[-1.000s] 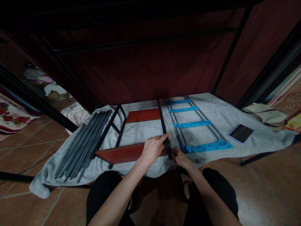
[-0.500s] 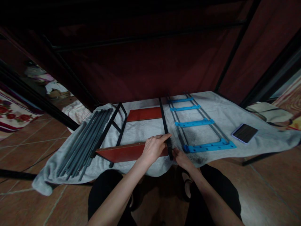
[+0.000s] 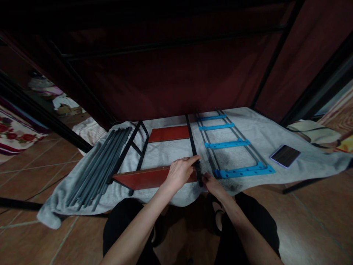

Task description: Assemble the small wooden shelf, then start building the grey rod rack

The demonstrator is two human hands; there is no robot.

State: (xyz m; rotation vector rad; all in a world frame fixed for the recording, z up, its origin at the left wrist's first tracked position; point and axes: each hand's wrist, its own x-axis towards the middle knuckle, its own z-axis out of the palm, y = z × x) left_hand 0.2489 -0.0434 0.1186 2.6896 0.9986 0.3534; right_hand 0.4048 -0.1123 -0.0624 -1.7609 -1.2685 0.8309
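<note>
A frame of black metal bars [image 3: 193,140] and two reddish-brown boards lies on a grey cloth. My left hand [image 3: 179,173] rests over the near board [image 3: 143,179], its fingers closed on the right-hand black bar near its front end. Close to that end, my right hand [image 3: 211,184] pinches at the bar's right side; whatever small piece is between its fingertips is hidden. The far board [image 3: 169,134] lies across the back of the frame. At the frame's left, a second black bar piece [image 3: 125,154] has a bent brace.
Several grey tubes [image 3: 100,167] lie bunched on the cloth [image 3: 171,152] at left. To the right is a rack of thin rods with blue plastic crosspieces [image 3: 227,144]. A phone [image 3: 285,155] lies farther right. A dark red panel [image 3: 176,77] stands behind.
The view has shifted very slightly. Both hands stay at the front end of the right-hand black bar, with no clear movement of the parts.
</note>
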